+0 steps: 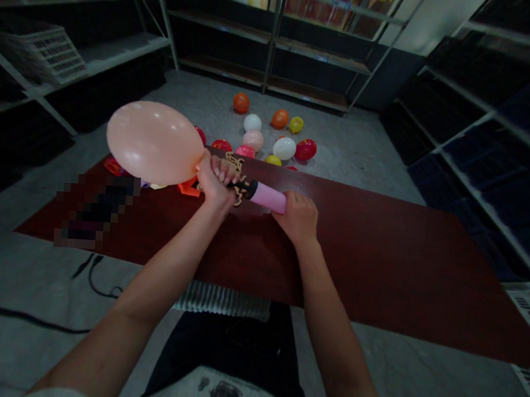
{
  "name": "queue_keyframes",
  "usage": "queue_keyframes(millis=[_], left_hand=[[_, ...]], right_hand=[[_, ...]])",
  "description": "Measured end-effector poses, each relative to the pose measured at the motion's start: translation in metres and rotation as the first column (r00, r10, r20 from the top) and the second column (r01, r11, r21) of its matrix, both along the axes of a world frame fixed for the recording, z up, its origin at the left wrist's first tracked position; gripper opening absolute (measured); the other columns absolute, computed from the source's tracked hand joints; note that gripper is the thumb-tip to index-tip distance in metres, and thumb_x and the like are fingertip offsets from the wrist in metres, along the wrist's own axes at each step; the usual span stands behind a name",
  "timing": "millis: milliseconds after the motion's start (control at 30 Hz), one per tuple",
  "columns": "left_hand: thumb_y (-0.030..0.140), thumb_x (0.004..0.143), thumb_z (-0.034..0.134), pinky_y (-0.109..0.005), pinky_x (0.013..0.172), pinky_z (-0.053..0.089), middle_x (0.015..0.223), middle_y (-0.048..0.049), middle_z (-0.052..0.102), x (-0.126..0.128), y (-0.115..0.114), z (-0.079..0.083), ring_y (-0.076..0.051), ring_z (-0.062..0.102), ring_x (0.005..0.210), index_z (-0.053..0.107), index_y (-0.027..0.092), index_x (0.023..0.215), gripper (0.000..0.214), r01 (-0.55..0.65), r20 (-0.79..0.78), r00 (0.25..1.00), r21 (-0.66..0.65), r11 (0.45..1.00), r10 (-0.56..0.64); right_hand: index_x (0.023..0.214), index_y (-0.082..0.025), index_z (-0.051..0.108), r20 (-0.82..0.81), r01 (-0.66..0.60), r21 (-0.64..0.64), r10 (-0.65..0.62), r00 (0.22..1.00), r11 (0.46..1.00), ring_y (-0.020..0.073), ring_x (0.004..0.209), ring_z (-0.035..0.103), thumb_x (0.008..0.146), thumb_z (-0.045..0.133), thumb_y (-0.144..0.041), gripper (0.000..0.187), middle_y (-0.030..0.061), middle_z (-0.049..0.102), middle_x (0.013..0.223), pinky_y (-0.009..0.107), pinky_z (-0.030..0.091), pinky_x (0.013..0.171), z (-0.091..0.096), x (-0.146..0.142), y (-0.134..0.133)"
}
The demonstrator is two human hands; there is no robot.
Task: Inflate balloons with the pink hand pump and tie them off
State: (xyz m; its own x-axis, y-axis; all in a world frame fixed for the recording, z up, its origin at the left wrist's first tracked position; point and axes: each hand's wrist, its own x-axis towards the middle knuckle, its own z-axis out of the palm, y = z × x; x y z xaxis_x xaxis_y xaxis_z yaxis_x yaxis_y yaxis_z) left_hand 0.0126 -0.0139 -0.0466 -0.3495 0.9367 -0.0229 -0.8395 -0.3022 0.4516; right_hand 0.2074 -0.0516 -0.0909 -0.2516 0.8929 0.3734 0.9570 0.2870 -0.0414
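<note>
Dim room. Brightest bit at top middle, behind shelves (301, 49). Upper left and upper right very dark. Little white shine spots on peach balloon (154, 142), faint shine on desk (379, 247). Blocky squares (97, 212) hide patch at left. Far things soft, edges stretched.

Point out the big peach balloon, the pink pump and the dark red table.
Big peach balloon (154, 142), head view: middle of its inflated body.
Pink pump (268, 197), head view: middle of its barrel.
Dark red table (396, 254), head view: bare tabletop.

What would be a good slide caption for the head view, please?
Left hand holds a peach balloon by its neck, right hand grips a pump, over a table.
</note>
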Motion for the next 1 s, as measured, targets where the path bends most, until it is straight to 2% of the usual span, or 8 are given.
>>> queue_keyframes(millis=[167, 467, 533, 667, 833, 1000], left_hand=[[0.034, 0.105, 0.042, -0.023, 0.035, 0.022, 0.044, 0.0058, 0.016, 0.004, 0.0, -0.003, -0.008, 0.017, 0.032, 0.016, 0.02, 0.053, 0.06, 0.021, -0.007, 1.0, -0.043, 0.999, -0.022], [0.04, 0.1, 0.055, -0.022, 0.037, 0.022, 0.043, 0.0077, 0.016, -0.011, 0.003, 0.006, -0.006, 0.018, 0.032, 0.015, 0.02, 0.055, 0.063, -0.054, -0.02, 0.998, -0.033, 0.998, 0.053], [0.036, 0.1, 0.054, -0.022, 0.038, 0.023, 0.043, 0.0082, 0.017, -0.015, 0.003, 0.007, -0.006, 0.02, 0.033, 0.016, 0.019, 0.056, 0.06, -0.078, -0.008, 0.997, -0.044, 0.996, 0.077], [0.019, 0.102, 0.036, -0.022, 0.04, 0.023, 0.043, 0.0076, 0.019, -0.025, 0.004, 0.011, -0.006, 0.02, 0.032, 0.02, 0.019, 0.056, 0.049, -0.115, 0.07, 0.99, -0.081, 0.99, 0.121], [0.021, 0.103, 0.033, -0.023, 0.04, 0.021, 0.042, 0.0073, 0.018, -0.034, 0.001, 0.017, -0.007, 0.02, 0.032, 0.02, 0.02, 0.056, 0.049, -0.146, 0.09, 0.984, -0.072, 0.987, 0.152], [0.023, 0.105, 0.034, -0.022, 0.041, 0.022, 0.043, 0.0076, 0.019, -0.04, -0.006, 0.031, -0.006, 0.02, 0.033, 0.018, 0.018, 0.057, 0.051, -0.159, 0.013, 0.987, -0.018, 0.987, 0.16]], right_hand=[[0.098, -0.017, 0.063, -0.038, -0.032, 0.002, 0.032, 0.999, 0.999, 0.0259, 0.084, 0.063, 0.082, 0.068, -0.034, 0.023, 0.0126, 0.073, 0.096, 0.034, 0.038, 0.073, -0.001, -0.01, -0.002], [0.112, -0.018, 0.064, 0.014, -0.076, 0.115, 0.075, 0.997, 0.991, 0.0282, 0.094, 0.059, 0.091, 0.062, -0.033, 0.027, 0.0119, 0.072, 0.101, 0.038, 0.036, 0.079, -0.002, -0.006, 0.009], [0.115, -0.017, 0.063, 0.047, -0.06, 0.143, 0.054, 0.997, 0.988, 0.0289, 0.096, 0.058, 0.091, 0.063, -0.032, 0.028, 0.0122, 0.071, 0.104, 0.039, 0.035, 0.08, -0.002, -0.001, 0.01], [0.123, -0.017, 0.061, 0.066, 0.012, 0.194, -0.025, 0.997, 0.981, 0.0293, 0.099, 0.056, 0.09, 0.066, -0.028, 0.035, 0.0121, 0.071, 0.108, 0.04, 0.034, 0.084, -0.003, 0.018, 0.013], [0.12, -0.017, 0.063, -0.034, 0.176, 0.177, -0.173, 0.984, 0.968, 0.029, 0.101, 0.056, 0.091, 0.064, -0.025, 0.03, 0.0126, 0.07, 0.111, 0.038, 0.036, 0.086, -0.011, 0.043, 0.019], [0.113, -0.016, 0.064, -0.116, 0.175, 0.134, -0.16, 0.98, 0.975, 0.0278, 0.098, 0.059, 0.087, 0.066, -0.025, 0.027, 0.0121, 0.071, 0.106, 0.035, 0.039, 0.085, -0.018, 0.043, 0.023]])
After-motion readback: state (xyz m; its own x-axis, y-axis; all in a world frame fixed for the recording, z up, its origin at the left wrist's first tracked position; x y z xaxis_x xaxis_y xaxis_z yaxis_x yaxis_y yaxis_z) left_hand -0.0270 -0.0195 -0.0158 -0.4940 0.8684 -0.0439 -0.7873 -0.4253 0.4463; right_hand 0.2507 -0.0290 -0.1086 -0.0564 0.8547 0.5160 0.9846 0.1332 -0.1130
